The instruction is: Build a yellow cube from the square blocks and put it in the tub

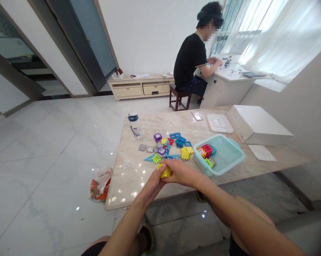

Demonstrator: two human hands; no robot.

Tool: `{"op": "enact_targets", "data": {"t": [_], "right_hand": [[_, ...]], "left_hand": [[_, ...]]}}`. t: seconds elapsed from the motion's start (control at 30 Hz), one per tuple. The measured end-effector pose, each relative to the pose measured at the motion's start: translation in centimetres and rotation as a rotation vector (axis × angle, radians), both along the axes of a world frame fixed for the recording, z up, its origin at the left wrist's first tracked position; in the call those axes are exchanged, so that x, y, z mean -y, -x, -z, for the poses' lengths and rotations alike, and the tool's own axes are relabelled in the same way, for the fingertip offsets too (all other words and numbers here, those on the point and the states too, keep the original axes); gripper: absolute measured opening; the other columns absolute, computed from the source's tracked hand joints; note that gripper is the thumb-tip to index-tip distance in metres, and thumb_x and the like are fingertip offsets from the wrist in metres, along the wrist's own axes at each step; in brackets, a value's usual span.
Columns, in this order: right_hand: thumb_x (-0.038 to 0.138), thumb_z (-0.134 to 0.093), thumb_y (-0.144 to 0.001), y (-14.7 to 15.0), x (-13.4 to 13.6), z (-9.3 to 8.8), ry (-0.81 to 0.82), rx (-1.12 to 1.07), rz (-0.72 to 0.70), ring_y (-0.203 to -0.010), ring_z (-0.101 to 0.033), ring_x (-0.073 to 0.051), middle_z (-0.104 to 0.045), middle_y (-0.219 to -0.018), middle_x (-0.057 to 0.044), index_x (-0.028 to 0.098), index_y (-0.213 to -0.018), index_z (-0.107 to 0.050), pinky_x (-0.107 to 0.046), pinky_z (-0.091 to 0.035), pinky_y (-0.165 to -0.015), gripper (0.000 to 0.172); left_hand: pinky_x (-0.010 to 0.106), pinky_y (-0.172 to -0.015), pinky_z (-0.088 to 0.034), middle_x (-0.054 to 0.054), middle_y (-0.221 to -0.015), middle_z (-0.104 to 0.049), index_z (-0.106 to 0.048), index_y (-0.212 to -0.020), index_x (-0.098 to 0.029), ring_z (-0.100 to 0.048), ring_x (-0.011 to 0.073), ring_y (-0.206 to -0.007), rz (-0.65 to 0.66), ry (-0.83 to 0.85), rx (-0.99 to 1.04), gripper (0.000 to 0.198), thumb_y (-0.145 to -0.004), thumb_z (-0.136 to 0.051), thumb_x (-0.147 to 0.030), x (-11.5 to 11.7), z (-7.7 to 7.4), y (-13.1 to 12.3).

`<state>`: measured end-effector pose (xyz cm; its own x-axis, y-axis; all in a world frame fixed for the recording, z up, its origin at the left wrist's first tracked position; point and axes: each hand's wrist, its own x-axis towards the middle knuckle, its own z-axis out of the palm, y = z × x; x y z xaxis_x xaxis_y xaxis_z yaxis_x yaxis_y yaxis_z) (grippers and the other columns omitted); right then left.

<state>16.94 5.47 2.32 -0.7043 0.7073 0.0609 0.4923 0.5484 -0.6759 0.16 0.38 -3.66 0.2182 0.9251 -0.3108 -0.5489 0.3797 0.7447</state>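
Between both hands, above the near edge of the table, is a yellow toy building block (165, 172) with notched edges. My left hand (155, 179) grips it from the left, and my right hand (177, 170) closes round its right side, covering part of it. A bit of red or orange shows by the right fingers. Just beyond the hands lie loose notched plates: a lime green plate (157, 158), a purple plate (161, 151), blue plates (180, 142), yellow plates (185, 153) and grey plates (142, 147).
A pale teal bin (226, 164) at the right holds several red, orange and green blocks. Around it are a white lid (220, 123) and a white box (260, 122). A water bottle (135, 126) stands at the far left. Another person (191, 57) sits at a desk beyond.
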Motion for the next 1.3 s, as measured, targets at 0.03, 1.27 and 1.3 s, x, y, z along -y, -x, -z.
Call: {"op": "enact_targets", "data": {"t": [0.03,1.27,1.3], "right_hand": [[0.024,-0.090,-0.084,0.0,-0.1,0.0,-0.007,0.003,0.001,-0.116,-0.074,-0.030,-0.080,-0.124,-0.010,0.023,-0.127,-0.073,-0.035,-0.054,-0.096,0.046],[0.031,-0.091,-0.087,-0.2,-0.1,0.3,-0.069,-0.146,0.018,-0.130,-0.072,-0.030,-0.076,-0.140,-0.011,0.026,-0.142,-0.070,-0.045,-0.055,-0.113,0.059],[0.031,-0.091,-0.086,-0.2,-0.1,0.4,-0.075,-0.137,0.017,-0.128,-0.073,-0.030,-0.078,-0.138,-0.010,0.026,-0.139,-0.072,-0.044,-0.055,-0.112,0.056]], "left_hand": [[0.038,-0.098,-0.059,0.015,-0.116,-0.082,-0.081,-0.114,-0.015,-0.072,0.0332,-0.119,-0.001,0.006,0.015,0.054,-0.084,-0.091,-0.059,0.0,0.0,0.0],[0.035,-0.087,-0.059,0.017,-0.107,-0.082,-0.083,-0.110,-0.010,-0.077,0.0305,-0.102,0.123,-0.115,-0.020,0.050,-0.081,-0.096,-0.049,-0.5,-1.4,2.3],[0.035,-0.087,-0.059,0.017,-0.106,-0.082,-0.083,-0.110,-0.011,-0.077,0.0308,-0.103,0.128,-0.111,-0.025,0.051,-0.082,-0.096,-0.051,-0.5,-1.5,2.3]]}}
